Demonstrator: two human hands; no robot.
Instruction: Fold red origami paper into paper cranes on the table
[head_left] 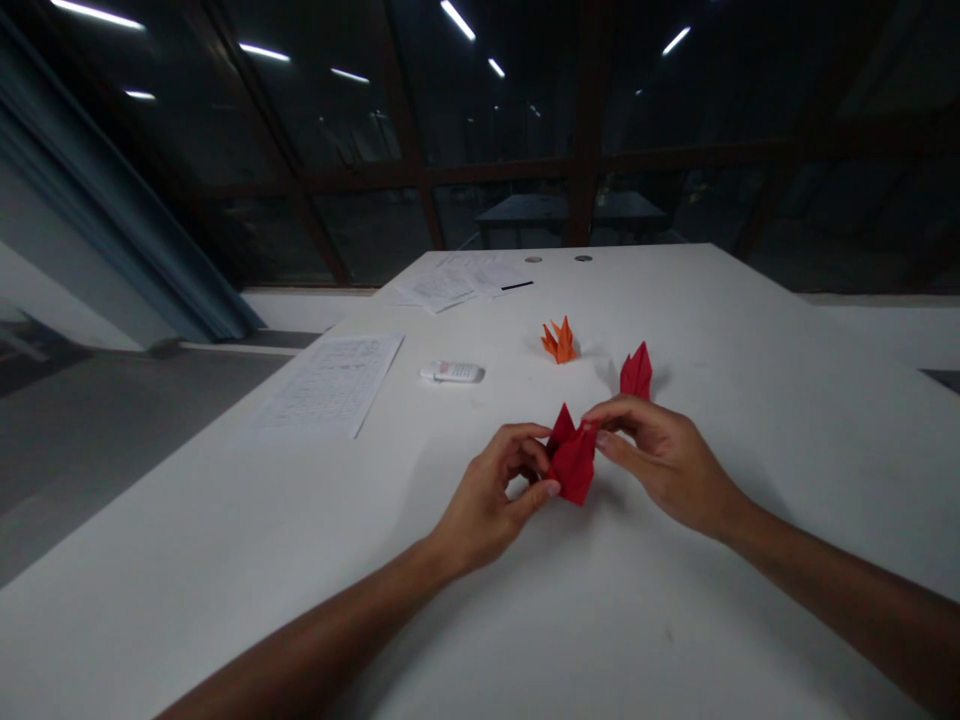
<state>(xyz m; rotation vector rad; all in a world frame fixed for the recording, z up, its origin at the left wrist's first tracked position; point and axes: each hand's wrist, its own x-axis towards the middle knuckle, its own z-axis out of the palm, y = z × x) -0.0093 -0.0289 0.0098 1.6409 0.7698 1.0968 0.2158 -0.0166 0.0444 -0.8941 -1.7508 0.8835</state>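
Observation:
A folded red paper piece (574,462) with pointed tips is held between my two hands, just above the white table. My left hand (495,490) grips its left side, with the thumb at the lower edge and the fingers behind. At its upper right, my right hand (664,460) pinches a tip between thumb and forefinger. Beyond my right hand stands a second red folded paper (637,372), its lower part hidden by the hand. An orange folded paper (559,341) with several points sits farther back.
A white labelled object (452,372) lies left of the orange paper. Printed sheets (349,380) rest at the left edge, with more papers (450,282) and a black pen (517,286) farther back. Two small round objects (533,260) (583,259) are near the far edge.

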